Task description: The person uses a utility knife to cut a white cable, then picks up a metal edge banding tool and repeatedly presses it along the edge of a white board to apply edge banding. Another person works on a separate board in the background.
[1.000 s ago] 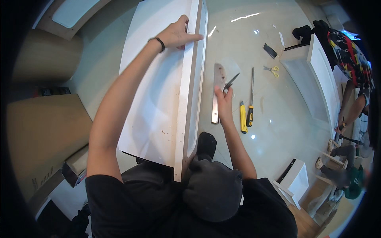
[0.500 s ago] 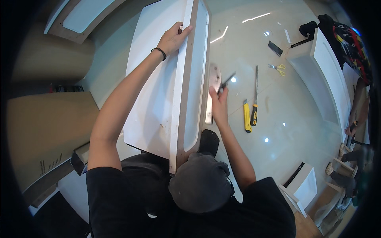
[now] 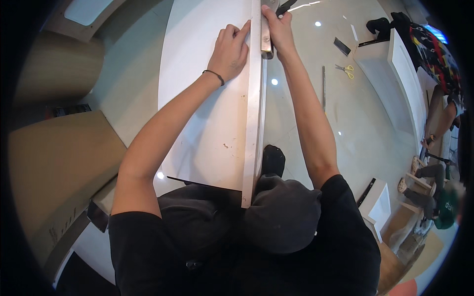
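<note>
A large white furniture panel [image 3: 207, 133] stands tilted between my knees, its narrow edge strip [image 3: 252, 113] facing up. My left hand [image 3: 229, 52] rests on the panel's white face, forefinger stretched to the edge strip and the other fingers bent. At the far right side of that edge, my right hand [image 3: 280, 32] is closed round a shiny metal tool [image 3: 266, 45] with rivets and a dark part, its far end cut off by the picture's rim. The tool lies against the panel's right side; its exact kind cannot be made out.
Yellow-handled scissors [image 3: 349, 71], a long metal blade [image 3: 324, 89] and a dark rectangular piece [image 3: 341, 47] lie on the glossy floor to the right. Beyond are a white cabinet part [image 3: 400, 84] and other people [image 3: 434, 64]. Brown cardboard [image 3: 64, 158] stands at left.
The panel has turned so its edge strip faces up. My left hand has let go of the far edge and lies flatter on the face. My right hand has moved the metal tool farther away.
</note>
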Motion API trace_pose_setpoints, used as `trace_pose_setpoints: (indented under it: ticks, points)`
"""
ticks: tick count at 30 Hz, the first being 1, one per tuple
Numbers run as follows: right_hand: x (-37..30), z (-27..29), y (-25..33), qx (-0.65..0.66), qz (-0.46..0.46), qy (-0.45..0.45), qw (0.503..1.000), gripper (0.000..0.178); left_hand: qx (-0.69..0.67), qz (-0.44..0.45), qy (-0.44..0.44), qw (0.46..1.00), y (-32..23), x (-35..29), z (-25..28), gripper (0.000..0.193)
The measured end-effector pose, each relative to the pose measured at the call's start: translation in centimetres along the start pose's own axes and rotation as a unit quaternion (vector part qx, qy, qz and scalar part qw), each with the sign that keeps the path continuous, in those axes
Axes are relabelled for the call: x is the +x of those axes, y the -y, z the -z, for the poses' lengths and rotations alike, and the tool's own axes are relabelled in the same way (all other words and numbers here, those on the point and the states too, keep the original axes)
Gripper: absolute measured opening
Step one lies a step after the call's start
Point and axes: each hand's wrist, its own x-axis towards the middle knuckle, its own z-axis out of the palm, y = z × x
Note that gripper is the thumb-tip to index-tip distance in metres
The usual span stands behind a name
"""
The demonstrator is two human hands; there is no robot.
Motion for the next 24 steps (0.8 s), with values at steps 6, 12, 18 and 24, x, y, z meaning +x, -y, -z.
trace_pose_setpoints:
  ticks: [6, 12, 18, 24]
  points:
    - [-6.4, 0.7, 1.6, -0.023, -0.016, 0.005, 1.000, 0.071, 0.012, -0.003, -0.015, 1.000, 0.1, 0.0, -0.8, 0.056]
    - [-8.0, 0.7, 3.1, -0.037, -0.047, -0.009, 0.998, 0.071, 0.016, -0.002, -0.031, 0.999, 0.1, 0.1, -1.4, 0.055]
    - [-7.4, 0.8, 2.7, -0.075, -0.062, -0.008, 0.995, 0.065, 0.035, -0.008, -0.055, 0.998, -0.1, 0.0, -1.5, 0.053]
    - [-10.2, 1.4, 2.4, -0.043, -0.054, 0.012, 0.998, 0.066, -0.013, 0.023, -0.017, 1.000, -0.2, -0.2, -1.0, 0.053]
